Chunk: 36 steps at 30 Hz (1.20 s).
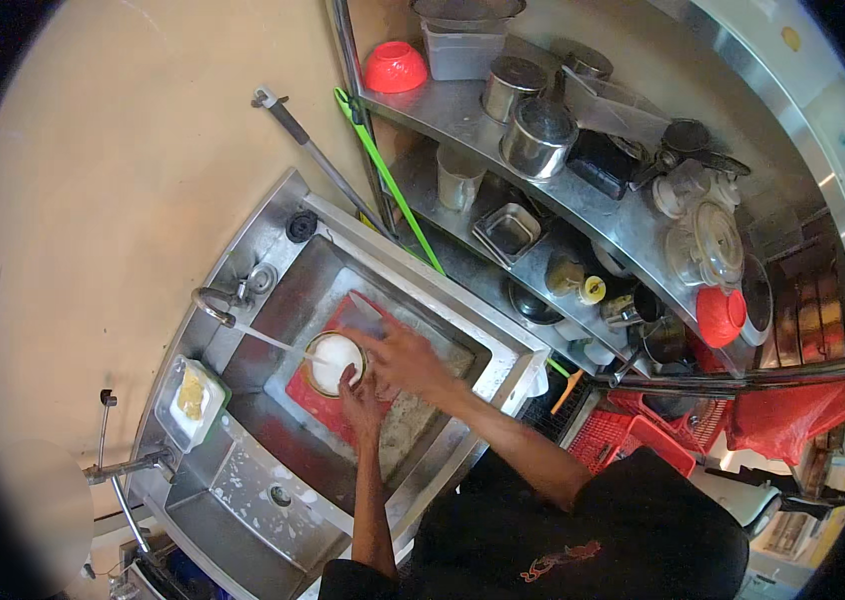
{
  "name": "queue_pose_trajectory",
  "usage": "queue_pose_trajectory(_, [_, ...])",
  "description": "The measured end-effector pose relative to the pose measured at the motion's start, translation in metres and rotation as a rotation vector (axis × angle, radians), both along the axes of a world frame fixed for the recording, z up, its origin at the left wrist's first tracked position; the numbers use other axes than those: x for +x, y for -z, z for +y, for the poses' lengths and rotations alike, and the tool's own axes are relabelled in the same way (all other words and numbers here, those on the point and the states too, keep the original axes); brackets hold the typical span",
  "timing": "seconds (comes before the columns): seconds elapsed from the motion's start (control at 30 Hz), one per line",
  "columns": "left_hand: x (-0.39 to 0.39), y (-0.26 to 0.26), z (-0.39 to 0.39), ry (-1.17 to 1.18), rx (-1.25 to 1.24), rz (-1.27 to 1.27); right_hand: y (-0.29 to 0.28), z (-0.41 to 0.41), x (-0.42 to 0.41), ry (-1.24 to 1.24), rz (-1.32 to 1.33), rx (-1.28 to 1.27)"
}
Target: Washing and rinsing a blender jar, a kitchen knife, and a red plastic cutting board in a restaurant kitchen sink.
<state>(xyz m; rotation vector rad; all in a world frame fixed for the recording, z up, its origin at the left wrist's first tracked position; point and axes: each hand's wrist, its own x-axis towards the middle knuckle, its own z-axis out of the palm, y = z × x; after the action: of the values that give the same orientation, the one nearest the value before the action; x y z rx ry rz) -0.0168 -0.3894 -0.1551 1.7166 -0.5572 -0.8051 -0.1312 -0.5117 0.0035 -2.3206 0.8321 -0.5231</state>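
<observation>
A round bowl [335, 364] with a dark yellowish rim, full of white suds or cloudy water, is in the deep steel sink basin [257, 405]. My left hand [359, 396] grips its near rim, fingertips over the edge. Against the bowl's right side is my right hand [401, 357], blurred, its fingers stretched towards the rim. A greyish, flat, blurred thing [364, 315] shows just beyond those fingers; whether they hold it is unclear. Water runs from the curved faucet [214, 307] into the bowl. Beneath lies a red board [308, 401], partly hidden by bowl and hands.
A plastic tub [192, 403] with a yellow sponge-like piece sits on the sink ledge. A shallower steel basin [265, 517] adjoins on the left. Steel shelves [460, 127] at right hold pots and containers. A green pole [392, 180] leans there; red baskets [617, 439] stand lower right.
</observation>
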Motion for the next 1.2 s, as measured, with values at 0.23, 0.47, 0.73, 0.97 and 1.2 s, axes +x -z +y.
queue_pose_trajectory(0.23, [0.032, -0.028, 0.025, 0.133, 0.065, -0.671, -0.041, -0.093, -0.179, 0.982, -0.754, 0.071])
queue_pose_trajectory(0.47, [0.035, -0.011, 0.035, 0.093, 0.122, -0.857, 0.011, -0.165, -0.27, 1.466, -1.178, 0.007])
queue_pose_trajectory(0.73, [0.037, -0.003, 0.026, 0.292, 0.304, -0.921, 0.024, -0.181, -0.303, 1.854, 0.094, -0.264])
queue_pose_trajectory(0.97, [0.054, 0.042, 0.031, 0.324, 0.301, -0.984, 0.018, -0.066, -0.15, 1.126, 0.015, -0.543])
queue_pose_trajectory(1.2, [0.042, 0.028, 0.015, 0.48, 0.539, -1.037, 0.215, 0.001, 0.003, -0.096, -0.076, 0.308])
